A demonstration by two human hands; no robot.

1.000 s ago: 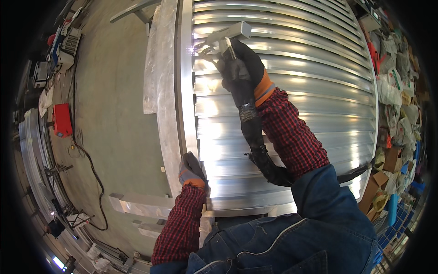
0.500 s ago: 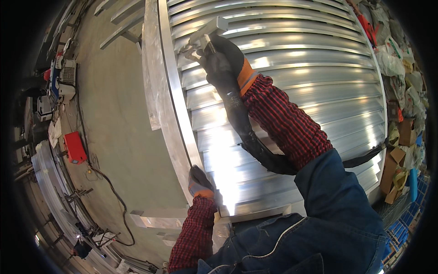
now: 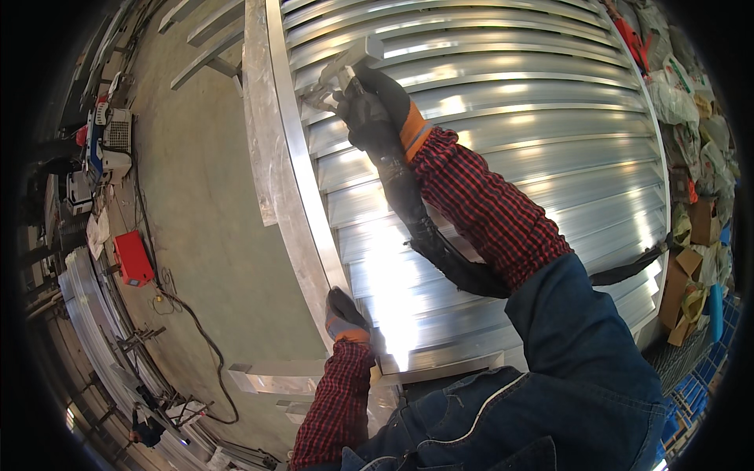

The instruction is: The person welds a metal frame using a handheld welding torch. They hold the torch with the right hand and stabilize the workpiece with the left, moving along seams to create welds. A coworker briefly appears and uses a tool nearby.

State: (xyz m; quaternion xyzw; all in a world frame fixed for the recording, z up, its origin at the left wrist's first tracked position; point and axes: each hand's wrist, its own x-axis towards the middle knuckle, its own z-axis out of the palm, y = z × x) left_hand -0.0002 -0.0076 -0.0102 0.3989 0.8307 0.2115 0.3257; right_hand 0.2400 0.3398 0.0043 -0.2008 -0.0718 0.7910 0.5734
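My right hand (image 3: 379, 100), in a dark glove with an orange cuff, is wrapped round a grey hand-held welding gun (image 3: 363, 53). A thick black sheathed cable (image 3: 440, 255) trails from it under my right forearm. The gun's blunt nozzle end points left, close to the side rail of a large silver louvred panel (image 3: 487, 145). My gloved left hand (image 3: 346, 314) is closed over that side rail (image 3: 302, 169) near the panel's near left corner. Its fingertips are partly hidden against the metal. Both forearms wear red and black checked sleeves.
Metal bars (image 3: 208, 59) jut out at the upper left. A red box (image 3: 132, 259) stands on the floor beside a dark cable (image 3: 200, 330). Long metal profiles (image 3: 86, 314) lie at the far left. Plastic bags (image 3: 679, 110) and a cardboard box (image 3: 677, 290) are heaped along the right.
The welding gun and my right hand have shifted slightly left and down relative to the view. My left hand stays at the rail.
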